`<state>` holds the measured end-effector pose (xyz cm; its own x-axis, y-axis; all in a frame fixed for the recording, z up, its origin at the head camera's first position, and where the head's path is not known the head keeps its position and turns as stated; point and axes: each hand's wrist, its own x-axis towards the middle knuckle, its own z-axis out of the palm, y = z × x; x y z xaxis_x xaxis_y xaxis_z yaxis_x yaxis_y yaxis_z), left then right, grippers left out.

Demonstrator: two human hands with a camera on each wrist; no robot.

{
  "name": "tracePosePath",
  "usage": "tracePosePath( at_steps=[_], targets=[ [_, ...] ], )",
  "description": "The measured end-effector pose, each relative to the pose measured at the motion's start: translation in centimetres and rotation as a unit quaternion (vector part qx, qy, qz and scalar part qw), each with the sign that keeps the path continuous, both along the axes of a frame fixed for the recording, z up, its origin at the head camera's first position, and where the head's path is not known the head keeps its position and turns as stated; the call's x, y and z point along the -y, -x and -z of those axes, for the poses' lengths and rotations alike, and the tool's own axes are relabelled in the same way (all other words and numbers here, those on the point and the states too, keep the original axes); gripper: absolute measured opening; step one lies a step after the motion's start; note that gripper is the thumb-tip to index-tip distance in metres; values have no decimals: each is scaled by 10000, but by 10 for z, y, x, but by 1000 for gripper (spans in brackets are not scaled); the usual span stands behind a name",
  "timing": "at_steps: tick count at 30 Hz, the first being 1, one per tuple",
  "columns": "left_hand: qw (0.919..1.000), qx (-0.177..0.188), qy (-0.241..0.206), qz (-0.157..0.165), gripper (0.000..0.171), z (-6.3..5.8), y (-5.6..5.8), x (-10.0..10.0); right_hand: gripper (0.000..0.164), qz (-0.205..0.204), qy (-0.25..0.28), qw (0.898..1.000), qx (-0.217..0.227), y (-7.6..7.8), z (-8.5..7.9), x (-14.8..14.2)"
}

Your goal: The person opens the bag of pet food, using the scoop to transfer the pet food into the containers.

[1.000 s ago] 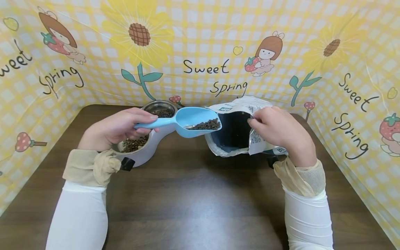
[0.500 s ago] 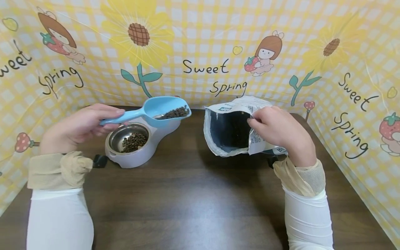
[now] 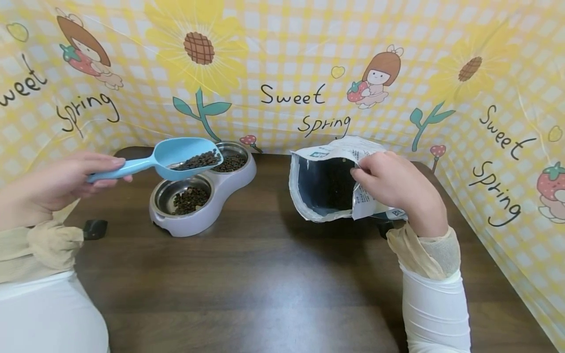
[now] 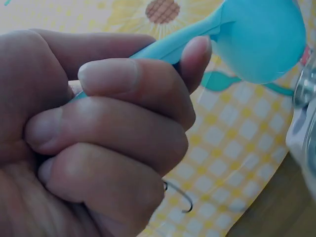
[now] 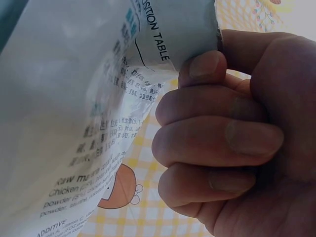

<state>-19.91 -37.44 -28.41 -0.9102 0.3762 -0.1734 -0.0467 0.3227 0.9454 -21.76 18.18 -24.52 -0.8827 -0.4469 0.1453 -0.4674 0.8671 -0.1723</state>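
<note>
My left hand grips the handle of a light blue scoop, its fingers curled round it in the left wrist view. Brown kibble lies toward the scoop's front lip. The scoop hovers over a white double pet bowl, overlapping the back edge of its near steel bowl. Both steel bowls have kibble in them. On the right, my right hand pinches the edge of an opened white food bag, whose dark inside faces me. Printed text covers the bag's side in the right wrist view.
A dark wooden table carries everything. Yellow checked cloth with flowers and cartoon figures encloses the back and both sides. A black wrist mount sticks out from my left cuff.
My left hand has carried the loaded scoop left, from the bag's mouth to over the double bowl. The right hand keeps its hold on the bag in the same place.
</note>
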Motion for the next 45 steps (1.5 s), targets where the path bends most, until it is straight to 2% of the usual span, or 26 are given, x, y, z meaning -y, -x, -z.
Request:
tracePosePath(
  at_steps=[5, 9, 12, 15, 24, 29, 31, 36, 41, 45],
  targets=[
    [9997, -126, -48, 213, 53, 5, -5, 21, 45, -12, 14, 10000, -12, 0, 0, 0],
    [9982, -107, 578, -92, 51, 7, -10, 32, 45, -3, 15, 10000, -1, 0, 0, 0],
    [9907, 19, 1271, -481, 45, 6, -12, 31, 45, 18, 15, 10000, 17, 0, 0, 0],
    [9839, 9, 1683, -594, 42, 4, -14, 28, 45, 30, 20, 10000, 39, 0, 0, 0],
    [9623, -44, 2662, -548, 35, -3, -19, 15, 46, 6, -14, 10000, -69, 1, 0, 0],
    [9491, 144, 3097, -561, 48, -7, -21, 6, 45, -18, -36, 9999, -110, 1, 0, -1],
    [9472, 108, 3172, -461, 50, -9, -21, 3, 45, -4, -23, 10000, -72, 1, 0, 0],
    [9398, -184, 3404, -232, 39, -11, -22, -6, 45, 30, -8, 10000, -23, 1, 1, 0],
    [9281, -469, 3685, -243, 38, -12, -25, -15, 45, -5, -12, 10000, -88, 1, 1, 0],
    [9123, -830, 4000, -274, 37, -14, -25, -23, 45, -13, 0, 10000, -81, 1, 1, 0]
  ],
)
